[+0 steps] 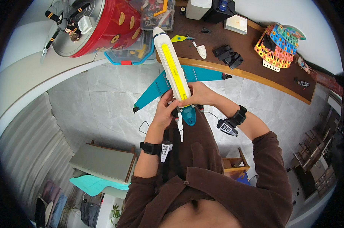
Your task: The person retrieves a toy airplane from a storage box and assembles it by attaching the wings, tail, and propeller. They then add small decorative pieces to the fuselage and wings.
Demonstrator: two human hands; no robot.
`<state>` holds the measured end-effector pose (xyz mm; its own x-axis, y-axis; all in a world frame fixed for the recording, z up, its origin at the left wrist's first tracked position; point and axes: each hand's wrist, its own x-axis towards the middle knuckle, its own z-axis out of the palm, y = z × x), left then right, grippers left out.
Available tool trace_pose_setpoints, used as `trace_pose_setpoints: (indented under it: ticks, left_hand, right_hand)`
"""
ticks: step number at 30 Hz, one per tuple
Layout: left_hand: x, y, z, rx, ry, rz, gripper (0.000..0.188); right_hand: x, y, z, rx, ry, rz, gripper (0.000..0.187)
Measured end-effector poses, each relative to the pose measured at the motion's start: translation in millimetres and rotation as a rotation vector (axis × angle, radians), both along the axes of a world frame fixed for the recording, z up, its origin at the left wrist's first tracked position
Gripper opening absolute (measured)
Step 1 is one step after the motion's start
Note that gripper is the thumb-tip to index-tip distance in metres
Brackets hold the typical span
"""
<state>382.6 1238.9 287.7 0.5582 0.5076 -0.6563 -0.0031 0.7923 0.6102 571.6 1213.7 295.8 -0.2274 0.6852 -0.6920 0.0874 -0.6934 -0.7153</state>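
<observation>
A toy airplane (166, 53) built of bricks is held over my lap, its white nose pointing away toward the desk. Bright yellow pieces run along the top of its body, and teal wings (152, 91) spread to both sides. My left hand (166, 110) grips the body's rear from the left, thumb near the yellow strip. From the other side my right hand (199, 95) closes round the same rear section, so both thumbs nearly meet. The rounded teal tail end (188, 116) sticks out toward me below the hands. The undersides of the fingers are partly hidden.
On the brown desk (255, 64) lie a yellow-green piece (180, 38), a white curved piece (201, 51), black parts (228, 56) and a colorful perforated toy (277, 47). A red drum (120, 26) and clear bins of bricks (156, 15) stand left; a grey-topped stool (101, 161) is near.
</observation>
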Motion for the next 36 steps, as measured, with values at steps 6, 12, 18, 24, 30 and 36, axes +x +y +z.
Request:
trace_pose_setpoints:
  ticks: [6,12,18,24,30,36]
  left_hand:
    - [-3.5,1.0,6.8,-0.053,-0.002,0.037,0.054]
    - [-7.0,-0.9,0.7,0.111,0.041,0.023,0.050]
    - [-11.1,0.0,-7.9,0.110,0.019,0.051,0.054]
    - [-15.9,4.4,-6.1,0.066,0.075,0.030,0.057]
    - [-14.3,6.7,-3.0,0.093,0.045,0.010,0.050]
    - [-9.4,4.2,-4.2,0.150,0.016,0.022,0.046]
  right_hand:
    - [10.9,-0.6,2.4,-0.047,0.236,0.009,0.059]
    - [14.9,0.1,6.6,0.086,0.313,-0.004,0.047]
    - [16.6,-0.9,-1.4,0.222,0.119,0.045,0.045]
    - [9.4,-3.2,0.5,0.311,0.095,-0.027,0.046]
    - [7.0,-5.8,18.9,0.387,-0.128,-0.054,0.048]
    - [12.6,-2.7,29.6,0.305,-0.189,0.005,0.054]
